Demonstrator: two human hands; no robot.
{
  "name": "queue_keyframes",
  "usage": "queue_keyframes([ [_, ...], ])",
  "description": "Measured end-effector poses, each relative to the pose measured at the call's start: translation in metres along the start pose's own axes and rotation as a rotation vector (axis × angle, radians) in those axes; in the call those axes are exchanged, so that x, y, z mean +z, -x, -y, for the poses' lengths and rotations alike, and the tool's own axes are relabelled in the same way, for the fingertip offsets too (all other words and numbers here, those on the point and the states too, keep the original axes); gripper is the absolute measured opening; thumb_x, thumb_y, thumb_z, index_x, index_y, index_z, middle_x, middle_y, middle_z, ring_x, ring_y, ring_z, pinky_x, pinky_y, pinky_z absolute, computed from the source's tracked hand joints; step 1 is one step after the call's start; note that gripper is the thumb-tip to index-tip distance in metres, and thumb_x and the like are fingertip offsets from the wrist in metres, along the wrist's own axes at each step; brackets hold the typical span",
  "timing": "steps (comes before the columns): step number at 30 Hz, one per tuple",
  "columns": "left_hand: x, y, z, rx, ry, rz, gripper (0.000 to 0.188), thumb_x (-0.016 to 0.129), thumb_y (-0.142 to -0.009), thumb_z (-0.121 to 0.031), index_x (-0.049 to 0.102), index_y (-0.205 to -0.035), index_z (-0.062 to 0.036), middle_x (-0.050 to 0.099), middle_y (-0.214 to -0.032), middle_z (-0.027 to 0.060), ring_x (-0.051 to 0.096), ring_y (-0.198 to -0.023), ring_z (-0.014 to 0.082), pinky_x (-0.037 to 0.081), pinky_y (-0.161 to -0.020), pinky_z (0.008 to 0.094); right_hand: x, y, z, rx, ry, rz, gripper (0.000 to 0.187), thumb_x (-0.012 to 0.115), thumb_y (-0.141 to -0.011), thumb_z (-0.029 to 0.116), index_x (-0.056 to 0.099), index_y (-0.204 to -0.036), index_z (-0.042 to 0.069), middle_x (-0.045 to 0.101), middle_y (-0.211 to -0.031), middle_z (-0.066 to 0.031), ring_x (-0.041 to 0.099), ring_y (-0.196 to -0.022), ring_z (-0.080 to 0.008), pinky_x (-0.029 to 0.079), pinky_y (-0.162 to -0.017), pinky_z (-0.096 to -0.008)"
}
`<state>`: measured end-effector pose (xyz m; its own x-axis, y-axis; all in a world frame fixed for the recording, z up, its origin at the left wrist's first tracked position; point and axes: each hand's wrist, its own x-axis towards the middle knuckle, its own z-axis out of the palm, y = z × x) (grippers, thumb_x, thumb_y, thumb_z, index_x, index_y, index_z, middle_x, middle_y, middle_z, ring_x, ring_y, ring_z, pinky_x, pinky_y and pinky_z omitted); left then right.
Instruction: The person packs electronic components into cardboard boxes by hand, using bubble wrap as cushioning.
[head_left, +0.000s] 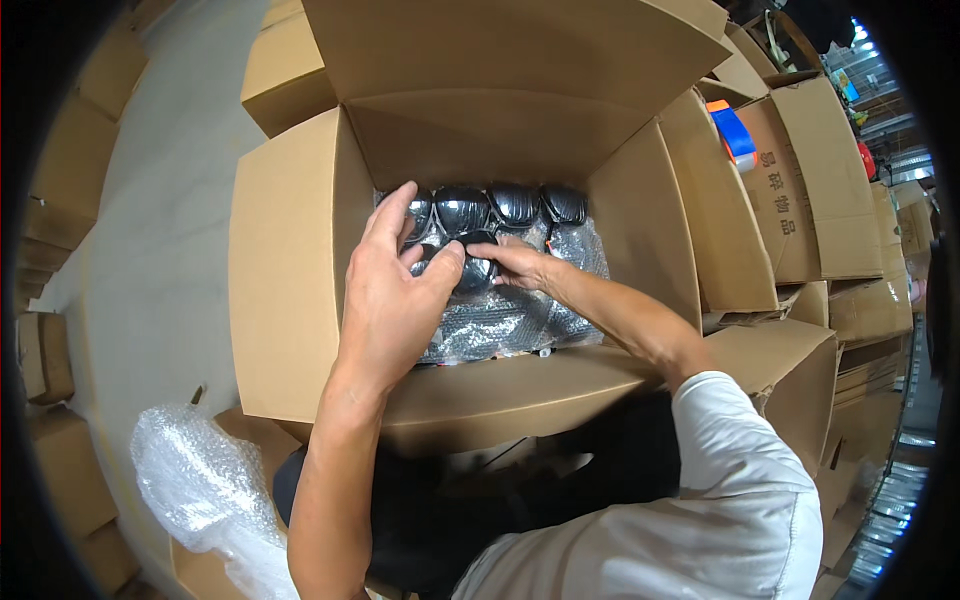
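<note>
A large open cardboard box [480, 390] stands before me, with bubble wrap [490, 325] lying over its bottom. Along its far side sits a row of glossy black rounded objects [514, 205], seemingly in clear plastic; their exact kind does not show. Nearer to me, my right hand [520, 263] grips another black rounded object [477, 272] from its right, thumb on top. My left hand [395, 285] reaches over the left end of the row with fingers apart. Its thumb tip comes close to the object at my right hand, and its fingers partly hide the pieces below.
Upright flaps surround the box, the tall far flap [510, 50] among them. Other cartons [830, 180] crowd the right side, where a blue and orange tape dispenser [733, 135] rests. A heap of bubble wrap [205, 480] lies at lower left. More cartons line the left edge.
</note>
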<state>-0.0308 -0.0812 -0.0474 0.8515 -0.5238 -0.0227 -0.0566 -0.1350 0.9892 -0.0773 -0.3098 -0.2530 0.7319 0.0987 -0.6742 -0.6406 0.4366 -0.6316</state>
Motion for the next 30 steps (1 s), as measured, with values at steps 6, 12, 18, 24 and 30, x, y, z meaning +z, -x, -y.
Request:
queue_keyframes([
  [6,0.002,0.010,-0.013,-0.156,-0.069,0.012,0.065,0.068,-0.089,-0.012,0.041,-0.143,0.0120,0.048,-0.144,0.0256,0.053,-0.130,0.0361,0.049,-0.105,0.0428,-0.065,-0.052,-0.069,-0.048,-0.100,-0.085,0.037,0.074,-0.092,0.023,0.063,-0.122,0.004,0.072,-0.104,-0.0074,0.070,-0.098,-0.0200,0.054,-0.097,-0.0323],
  [12,0.005,0.012,-0.020,-0.082,-0.251,0.025,0.067,0.067,-0.092,-0.014,0.037,-0.148,0.0083,0.049,-0.141,0.0346,0.050,-0.134,0.0361,0.046,-0.106,0.0403,-0.028,-0.041,-0.068,-0.130,1.070,-0.651,0.059,0.081,-0.081,0.040,0.067,-0.116,-0.004,0.073,-0.107,-0.0212,0.070,-0.104,-0.0348,0.054,-0.092,-0.0422],
  [18,0.053,0.003,0.000,-0.009,-0.138,0.155,0.062,0.071,-0.092,-0.015,0.046,-0.144,0.0055,0.058,-0.135,0.0194,0.057,-0.120,0.0226,0.048,-0.100,0.0335,-0.037,0.085,0.039,-0.484,1.558,-0.104,0.045,0.072,-0.084,0.044,0.073,-0.090,0.000,0.071,-0.086,-0.0246,0.069,-0.090,-0.0427,0.055,-0.080,-0.0501],
  [24,0.085,0.035,0.026,-0.127,-0.265,0.563,0.047,0.064,-0.100,-0.017,0.053,-0.138,0.0078,0.065,-0.123,0.0146,0.061,-0.113,0.0194,0.048,-0.098,0.0313,-0.078,0.415,0.113,-0.783,0.933,-0.281,0.048,0.067,-0.093,0.046,0.073,-0.107,0.001,0.076,-0.094,-0.0100,0.072,-0.087,-0.0179,0.055,-0.078,-0.0326],
  [30,0.194,0.101,0.032,-0.064,-0.724,0.967,0.048,0.061,-0.100,-0.035,0.063,-0.124,0.0065,0.071,-0.101,0.0246,0.069,-0.097,0.0347,0.052,-0.085,0.0394,-0.295,0.597,-0.132,-0.162,0.273,-0.599,0.053,0.062,-0.097,0.053,0.071,-0.082,0.003,0.071,-0.077,-0.0067,0.067,-0.070,-0.0141,0.055,-0.062,-0.0292],
])
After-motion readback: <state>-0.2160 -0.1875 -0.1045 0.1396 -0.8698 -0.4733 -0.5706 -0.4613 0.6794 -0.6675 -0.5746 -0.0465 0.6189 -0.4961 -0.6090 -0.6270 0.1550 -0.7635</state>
